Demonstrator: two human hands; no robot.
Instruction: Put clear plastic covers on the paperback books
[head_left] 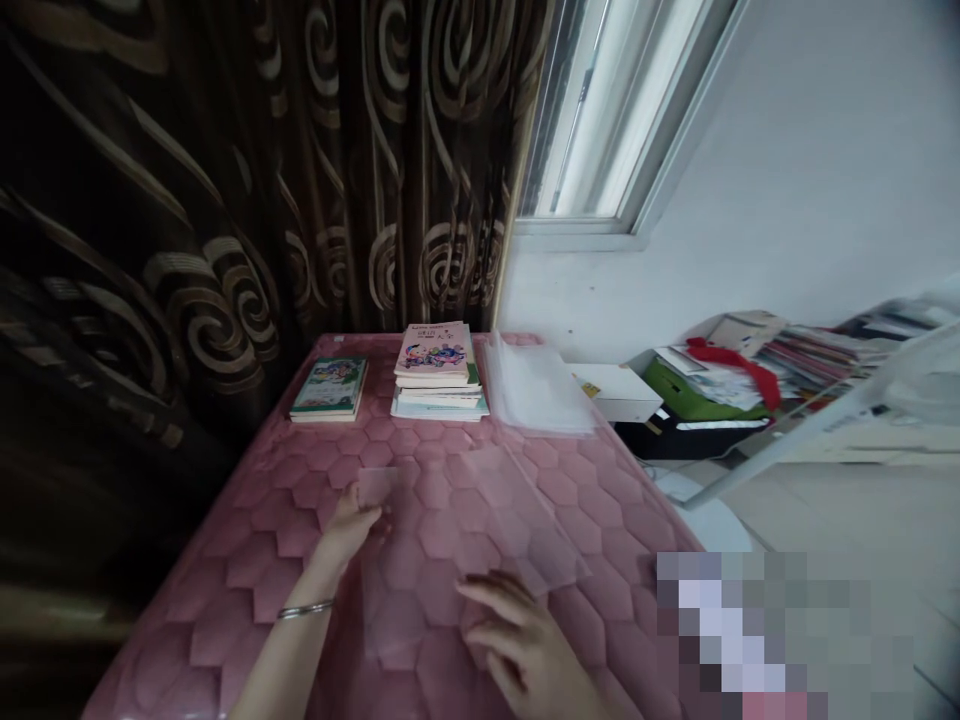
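Note:
A clear plastic cover [409, 590], thin and see-through, extends over the pink quilted surface between my two hands. My left hand [356, 520] pinches its upper left edge, thumb on top; a silvery bangle circles that wrist. Beside the cover's lower right part is my right hand [521, 635], fingers apart and slightly bent. Whether its fingertips touch the plastic, I cannot tell. Another see-through panel [521, 515] slants to the right above this hand; whether it belongs to the same cover is unclear.
At the far side stand a green book pile [328, 388], a taller stack of books [435, 370] with a pink top cover, and a pile of clear plastic sheets [540, 390]. A white box [619, 390] and a green bin [697, 390] with papers lie beyond the right edge. Dark curtains [360, 200] hang behind.

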